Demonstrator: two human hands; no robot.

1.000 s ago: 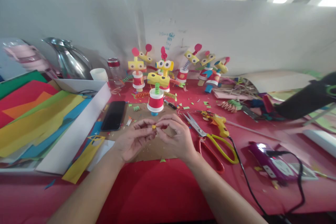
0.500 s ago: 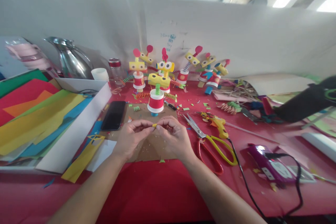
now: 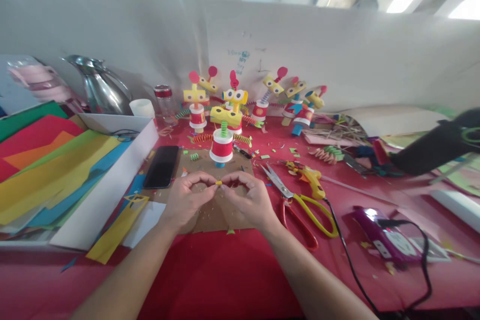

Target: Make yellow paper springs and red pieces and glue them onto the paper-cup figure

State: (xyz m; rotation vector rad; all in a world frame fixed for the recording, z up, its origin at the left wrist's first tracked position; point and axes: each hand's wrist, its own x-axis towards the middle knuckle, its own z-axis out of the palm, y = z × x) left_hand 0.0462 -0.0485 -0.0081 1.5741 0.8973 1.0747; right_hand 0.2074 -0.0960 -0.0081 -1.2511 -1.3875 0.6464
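Observation:
Between the fingertips of both hands is a small yellow paper piece, too small to make out its exact shape. My left hand pinches its left end, and my right hand pinches the right end. Both hands hover over a brown cardboard sheet. Just beyond them stands a paper-cup figure with a red band, a green spring neck, coiled paper arms and a yellow head. To the right of my right hand lie scissors with red and yellow handles.
A yellow glue gun lies right of the scissors, its black cord running to a purple device. Left are a phone, a yellow strip and a white box of coloured paper. Several similar figures stand behind.
The yellow piece has been turned between the fingers, and both hands have drawn into a matching pinch on its two ends. The surrounding objects stay in place.

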